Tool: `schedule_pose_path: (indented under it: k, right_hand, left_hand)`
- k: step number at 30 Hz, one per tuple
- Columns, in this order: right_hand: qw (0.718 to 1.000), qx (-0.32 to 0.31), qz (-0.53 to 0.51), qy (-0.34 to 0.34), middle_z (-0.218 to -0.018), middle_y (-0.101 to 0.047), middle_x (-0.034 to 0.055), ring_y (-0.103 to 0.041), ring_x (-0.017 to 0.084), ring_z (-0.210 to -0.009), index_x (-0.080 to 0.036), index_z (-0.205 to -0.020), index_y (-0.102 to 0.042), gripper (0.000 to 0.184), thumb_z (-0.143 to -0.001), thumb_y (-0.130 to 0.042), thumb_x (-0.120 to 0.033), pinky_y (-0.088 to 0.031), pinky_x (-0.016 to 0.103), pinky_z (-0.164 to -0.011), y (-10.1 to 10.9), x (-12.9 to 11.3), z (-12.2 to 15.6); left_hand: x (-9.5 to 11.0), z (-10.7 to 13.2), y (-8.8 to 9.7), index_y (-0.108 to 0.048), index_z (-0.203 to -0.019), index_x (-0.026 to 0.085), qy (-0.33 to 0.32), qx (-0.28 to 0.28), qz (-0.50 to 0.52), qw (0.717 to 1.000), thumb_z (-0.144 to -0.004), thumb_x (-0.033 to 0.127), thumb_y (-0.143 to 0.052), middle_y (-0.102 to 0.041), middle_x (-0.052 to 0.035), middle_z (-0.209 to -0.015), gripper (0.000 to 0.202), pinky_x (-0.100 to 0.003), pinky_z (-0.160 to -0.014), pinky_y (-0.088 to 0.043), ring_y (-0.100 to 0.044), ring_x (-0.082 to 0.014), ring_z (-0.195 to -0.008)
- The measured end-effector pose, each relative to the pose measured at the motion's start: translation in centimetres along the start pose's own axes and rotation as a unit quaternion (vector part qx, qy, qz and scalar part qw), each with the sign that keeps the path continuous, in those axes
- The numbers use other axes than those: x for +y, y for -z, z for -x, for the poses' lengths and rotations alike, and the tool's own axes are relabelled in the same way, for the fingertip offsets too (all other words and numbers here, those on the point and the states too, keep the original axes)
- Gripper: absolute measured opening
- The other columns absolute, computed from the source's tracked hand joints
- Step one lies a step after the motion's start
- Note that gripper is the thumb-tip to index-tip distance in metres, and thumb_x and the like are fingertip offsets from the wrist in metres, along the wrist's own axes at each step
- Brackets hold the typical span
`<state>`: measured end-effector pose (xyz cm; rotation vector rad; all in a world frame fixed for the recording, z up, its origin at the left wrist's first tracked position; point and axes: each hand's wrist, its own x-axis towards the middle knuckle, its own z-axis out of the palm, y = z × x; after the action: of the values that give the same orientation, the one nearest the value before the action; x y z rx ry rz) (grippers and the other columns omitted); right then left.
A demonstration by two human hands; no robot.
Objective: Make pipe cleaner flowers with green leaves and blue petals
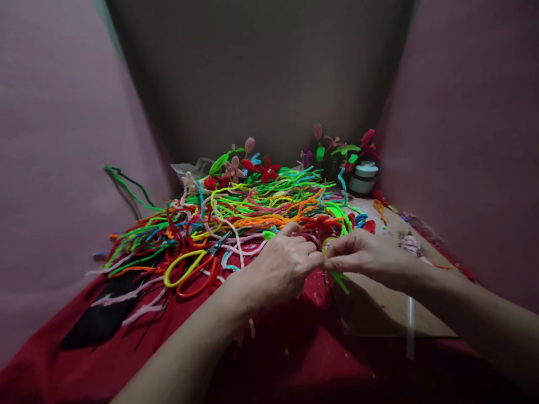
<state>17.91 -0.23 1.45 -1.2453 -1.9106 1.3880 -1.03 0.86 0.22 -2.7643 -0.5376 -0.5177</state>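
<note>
My left hand (281, 264) and my right hand (365, 255) meet fingertip to fingertip over the red cloth (269, 359). Both are closed in a pinch on a small pipe-cleaner piece (332, 261), yellow-green on top with a green stem hanging below. Just behind my hands lies a big heap of coloured pipe cleaners (236, 219). Scissors with yellow and red loop handles (196, 266) lie to the left of my left hand.
Finished pipe-cleaner flowers (252, 165) stand behind the heap, more flowers (345, 148) at the back right beside a white tape roll (362, 177). A brown board (391, 314) lies under my right hand. Pink walls close in on both sides.
</note>
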Motion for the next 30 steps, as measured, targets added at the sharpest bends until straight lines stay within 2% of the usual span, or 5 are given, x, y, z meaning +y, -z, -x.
schedule_pose_path:
  k: [4, 7, 10, 15, 30]
  right_hand:
    - [0.997, 0.057, 0.043, 0.040, -0.046, -0.040, -0.0052, -0.033, 0.008, -0.046, -0.017, -0.047, -0.052, 0.023, -0.068, -0.059, -0.024, -0.023, 0.024, -0.046, -0.8, -0.1, 0.1]
    - [0.991, 0.123, -0.015, 0.050, -0.051, -0.049, -0.0027, -0.040, 0.010, -0.050, -0.016, -0.054, -0.057, 0.021, -0.071, -0.059, -0.030, -0.029, 0.025, -0.050, -0.8, 0.2, 0.0]
    - [0.979, 0.178, -0.079, 0.061, -0.058, -0.054, -0.0009, -0.044, 0.011, -0.056, -0.016, -0.063, -0.061, 0.021, -0.072, -0.060, -0.035, -0.033, 0.026, -0.055, -0.8, 0.6, -0.2]
    - [0.981, 0.156, -0.088, 0.074, -0.056, -0.045, -0.0036, -0.037, 0.009, -0.053, -0.016, -0.062, -0.057, 0.024, -0.073, -0.060, -0.037, -0.027, 0.024, -0.051, -1.5, 1.0, -0.6]
    - [0.986, 0.115, -0.115, 0.032, -0.052, -0.032, -0.0056, -0.026, 0.008, -0.048, -0.018, -0.053, -0.042, 0.019, -0.069, -0.052, -0.023, -0.021, 0.024, -0.045, -3.1, 2.1, -1.9]
  left_hand:
    - [-0.1, -0.1, 0.7, -0.059, -0.080, 0.018, 0.036, 0.017, 0.002, 0.999, -0.082, 0.012, -0.044, -0.061, -0.0012, -0.077, 0.016, -0.038, -0.093, -0.031, -0.052, -0.0133, -0.071]
    - [-0.4, -0.3, 1.5, -0.057, -0.099, 0.020, 0.212, 0.189, 0.007, 0.959, -0.079, 0.025, -0.057, -0.060, -0.0067, -0.099, 0.021, -0.041, -0.092, -0.032, -0.051, -0.0195, -0.090]
    - [-0.7, -0.5, 1.5, -0.054, -0.102, 0.016, 0.418, 0.319, 0.211, 0.824, -0.073, 0.034, -0.063, -0.058, -0.0063, -0.089, 0.035, -0.034, -0.074, -0.042, -0.052, -0.0175, -0.079]
    - [0.2, -1.3, -0.6, -0.057, -0.066, 0.012, 0.424, 0.171, 0.638, 0.620, -0.070, 0.040, -0.063, -0.045, 0.0035, -0.054, 0.029, -0.022, -0.047, -0.030, -0.037, -0.0060, -0.047]
    - [0.0, -1.3, -1.6, -0.067, -0.064, 0.011, 0.467, 0.260, 0.586, 0.610, -0.060, 0.027, -0.072, -0.057, 0.0017, -0.055, 0.017, -0.021, -0.051, -0.036, -0.046, -0.0074, -0.050]
